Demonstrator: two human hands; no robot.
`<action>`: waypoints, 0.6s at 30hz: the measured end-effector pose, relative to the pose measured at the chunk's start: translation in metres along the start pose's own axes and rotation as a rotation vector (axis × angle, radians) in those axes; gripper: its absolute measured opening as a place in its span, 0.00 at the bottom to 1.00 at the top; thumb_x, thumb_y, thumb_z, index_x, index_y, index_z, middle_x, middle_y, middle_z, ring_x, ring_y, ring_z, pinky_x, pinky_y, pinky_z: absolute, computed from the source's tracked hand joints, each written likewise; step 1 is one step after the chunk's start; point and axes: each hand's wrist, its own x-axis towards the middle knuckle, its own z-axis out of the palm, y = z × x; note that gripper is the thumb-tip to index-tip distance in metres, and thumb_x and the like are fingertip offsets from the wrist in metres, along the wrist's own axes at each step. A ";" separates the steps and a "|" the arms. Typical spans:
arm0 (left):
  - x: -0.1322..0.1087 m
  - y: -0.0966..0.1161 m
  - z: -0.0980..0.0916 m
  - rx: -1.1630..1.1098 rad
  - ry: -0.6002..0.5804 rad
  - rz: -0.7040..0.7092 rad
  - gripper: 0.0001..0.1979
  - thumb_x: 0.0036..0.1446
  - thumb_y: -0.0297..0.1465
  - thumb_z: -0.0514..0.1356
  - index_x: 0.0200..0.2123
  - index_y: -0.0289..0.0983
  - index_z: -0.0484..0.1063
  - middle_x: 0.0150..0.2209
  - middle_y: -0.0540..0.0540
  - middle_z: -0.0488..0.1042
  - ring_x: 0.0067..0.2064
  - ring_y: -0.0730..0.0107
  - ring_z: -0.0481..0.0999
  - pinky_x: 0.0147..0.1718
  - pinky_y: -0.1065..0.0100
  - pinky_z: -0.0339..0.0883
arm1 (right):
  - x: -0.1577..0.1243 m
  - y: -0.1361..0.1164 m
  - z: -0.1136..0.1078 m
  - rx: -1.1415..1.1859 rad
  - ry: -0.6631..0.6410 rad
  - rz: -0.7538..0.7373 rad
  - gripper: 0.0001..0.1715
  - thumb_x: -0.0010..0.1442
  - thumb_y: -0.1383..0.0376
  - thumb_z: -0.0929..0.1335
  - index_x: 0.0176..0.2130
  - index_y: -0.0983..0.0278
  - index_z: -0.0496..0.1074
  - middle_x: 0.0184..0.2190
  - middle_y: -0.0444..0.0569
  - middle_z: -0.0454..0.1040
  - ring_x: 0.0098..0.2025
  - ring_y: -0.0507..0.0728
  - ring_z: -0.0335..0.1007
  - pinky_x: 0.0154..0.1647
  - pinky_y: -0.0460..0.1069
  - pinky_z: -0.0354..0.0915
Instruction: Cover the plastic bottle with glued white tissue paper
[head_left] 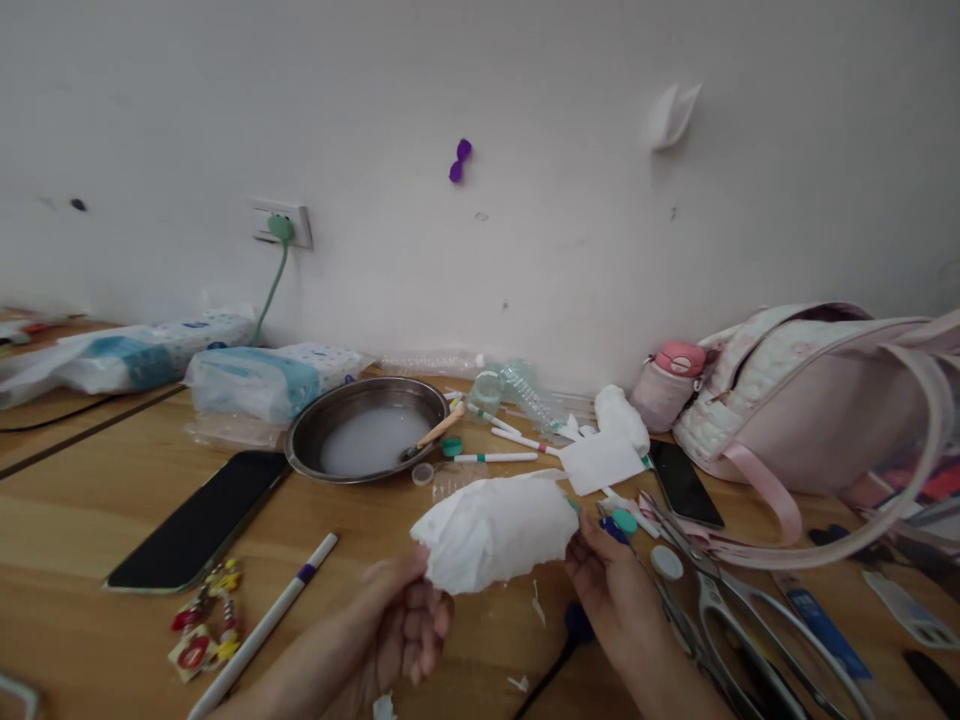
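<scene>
A white, paper-like wrapped bundle (499,530) is held up between my two hands, above the wooden table (330,590). My left hand (409,610) pinches its lower left end between thumb and fingers, the other fingers curled below. At its right end my right hand (611,575) grips it, with a bit of green showing by the fingertips. Behind the bundle stands a metal bowl (300,455) of cloudy liquid, a wooden-handled brush (442,425) resting on its rim. White sheets (604,460) lie behind my right hand.
Large scissors (720,600) lie right of my right hand. A black phone (199,520), a bead charm (210,620) and a white marker (270,620) lie at left. Tissue packs (270,380), plastic bottle pieces (525,390) and a pink bag (810,400) sit near the wall.
</scene>
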 end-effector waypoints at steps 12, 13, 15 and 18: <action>0.003 -0.007 -0.006 0.117 0.055 -0.115 0.19 0.45 0.46 0.63 0.18 0.36 0.65 0.08 0.56 0.65 0.06 0.87 0.49 0.06 0.82 0.38 | 0.005 -0.009 -0.001 0.046 0.033 0.038 0.20 0.28 0.63 0.81 0.24 0.66 0.77 0.24 0.44 0.78 0.26 0.49 0.70 0.24 0.40 0.68; 0.001 -0.005 -0.005 0.148 0.077 -0.106 0.19 0.46 0.46 0.62 0.20 0.35 0.67 0.09 0.54 0.68 0.07 0.87 0.53 0.07 0.82 0.39 | 0.006 -0.010 -0.001 0.056 0.044 0.037 0.20 0.26 0.64 0.81 0.24 0.66 0.77 0.24 0.43 0.78 0.26 0.49 0.70 0.25 0.40 0.68; -0.001 -0.002 -0.002 0.231 0.056 -0.143 0.26 0.48 0.53 0.57 0.23 0.33 0.72 0.11 0.50 0.70 0.08 0.85 0.58 0.07 0.81 0.38 | 0.009 -0.012 -0.001 0.080 0.081 0.040 0.22 0.23 0.65 0.81 0.24 0.64 0.76 0.23 0.40 0.78 0.26 0.48 0.70 0.27 0.40 0.69; -0.003 0.000 -0.002 0.351 -0.095 -0.229 0.42 0.47 0.63 0.41 0.24 0.30 0.75 0.11 0.45 0.71 0.08 0.80 0.60 0.06 0.78 0.37 | 0.012 -0.016 -0.002 0.100 0.144 0.058 0.25 0.19 0.66 0.81 0.23 0.63 0.75 0.22 0.39 0.77 0.24 0.48 0.70 0.26 0.41 0.70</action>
